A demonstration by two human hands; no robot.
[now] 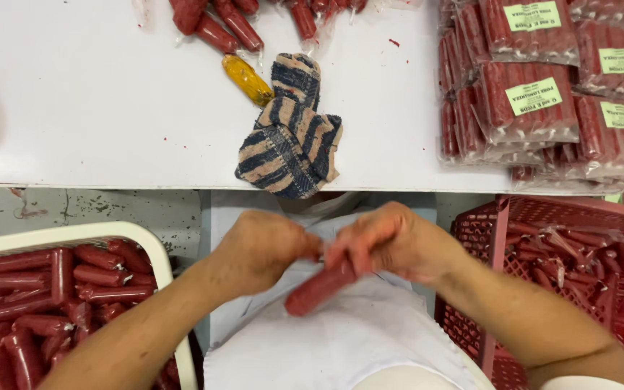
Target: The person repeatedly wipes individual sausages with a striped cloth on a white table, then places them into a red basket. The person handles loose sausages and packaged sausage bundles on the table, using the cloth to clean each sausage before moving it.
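A red sausage [317, 289] in a clear wrap is held close to my body, below the table's edge. My right hand [391, 242] grips its upper end with the fingers closed round it. My left hand [261, 249] is closed too, its fingertips pinching at the same top end of the sausage, touching my right hand. The sausage points down and to the left over my white apron [341, 339].
A white basket [146, 245] of red sausages stands at lower left, a red crate [500, 238] with wrapped sausages at lower right. On the white table [95, 123] lie a striped cloth [290, 137], a yellow sausage [248, 79], loose red sausages [218, 22] and stacked labelled packs [543, 94].
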